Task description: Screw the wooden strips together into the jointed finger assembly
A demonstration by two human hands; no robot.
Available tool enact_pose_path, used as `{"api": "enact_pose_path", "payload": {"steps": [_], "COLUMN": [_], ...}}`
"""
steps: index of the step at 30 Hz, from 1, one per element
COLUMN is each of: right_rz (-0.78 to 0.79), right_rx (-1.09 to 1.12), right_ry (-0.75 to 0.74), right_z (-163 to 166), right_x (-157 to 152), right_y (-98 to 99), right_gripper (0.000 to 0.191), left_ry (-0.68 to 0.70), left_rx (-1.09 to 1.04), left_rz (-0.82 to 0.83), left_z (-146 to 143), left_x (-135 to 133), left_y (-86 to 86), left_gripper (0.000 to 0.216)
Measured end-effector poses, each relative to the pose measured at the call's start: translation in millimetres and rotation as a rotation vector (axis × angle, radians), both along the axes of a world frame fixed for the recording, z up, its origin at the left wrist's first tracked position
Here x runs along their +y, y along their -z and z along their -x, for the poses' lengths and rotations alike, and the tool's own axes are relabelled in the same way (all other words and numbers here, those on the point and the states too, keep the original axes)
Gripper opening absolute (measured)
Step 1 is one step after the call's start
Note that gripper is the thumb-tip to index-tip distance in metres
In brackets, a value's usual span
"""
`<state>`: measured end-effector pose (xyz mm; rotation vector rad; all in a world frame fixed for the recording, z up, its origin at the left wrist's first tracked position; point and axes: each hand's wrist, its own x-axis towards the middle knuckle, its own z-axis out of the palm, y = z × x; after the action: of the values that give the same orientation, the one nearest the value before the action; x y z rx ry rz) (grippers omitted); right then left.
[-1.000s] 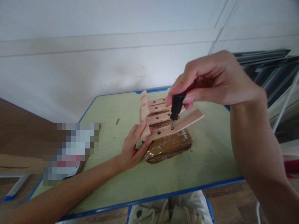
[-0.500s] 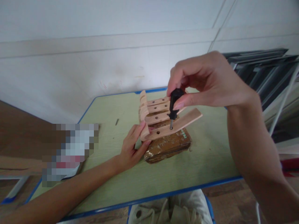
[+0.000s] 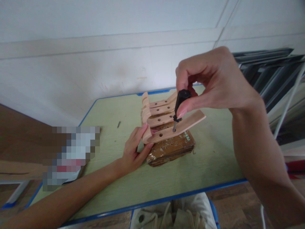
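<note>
My right hand (image 3: 209,82) pinches the black handle of a screwdriver (image 3: 180,100) between thumb and fingers. The screwdriver leans to the right, its tip at a screw hole in the nearest curved wooden hook piece (image 3: 188,124). A second hole shows farther left on that piece. My left hand (image 3: 135,148) grips the curled left end of the same piece, thumb below and fingers above. Under it lies a brown block wrapped in clear tape (image 3: 170,149). Behind, several similar wooden hook pieces (image 3: 160,110) stand in a row with holes along them.
The table (image 3: 209,159) is pale green with a blue edge, against a white wall. A small dark screw-like piece (image 3: 119,124) lies to the left. A blurred-out package (image 3: 76,156) rests at the left edge. Dark panels (image 3: 269,79) lean at the right.
My right hand has shifted slightly right, and the screwdriver handle now tilts more to the right. Its tip stays at the same hole. The left hand keeps its grip.
</note>
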<state>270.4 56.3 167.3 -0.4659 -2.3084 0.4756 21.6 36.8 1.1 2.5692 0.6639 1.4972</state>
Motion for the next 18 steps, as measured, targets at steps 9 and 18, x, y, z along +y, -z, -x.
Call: {"api": "enact_pose_path", "payload": {"steps": [9,18], "right_rz": [-0.302,0.037], "right_rx": [-0.079,-0.128], "right_ry": [0.197,-0.066], "right_z": [8,-5], "right_x": [-6,1], "right_y": [-1.3,0.9], "right_gripper": [0.035,0.020], "left_ry": [-0.006,-0.014], "left_rx": [0.000,-0.006], "left_rz": [0.088,0.060], "left_z": [3,2], "left_x": [0,0], "left_y": [6.5,4.1], "left_gripper": [0.065,0.063]}}
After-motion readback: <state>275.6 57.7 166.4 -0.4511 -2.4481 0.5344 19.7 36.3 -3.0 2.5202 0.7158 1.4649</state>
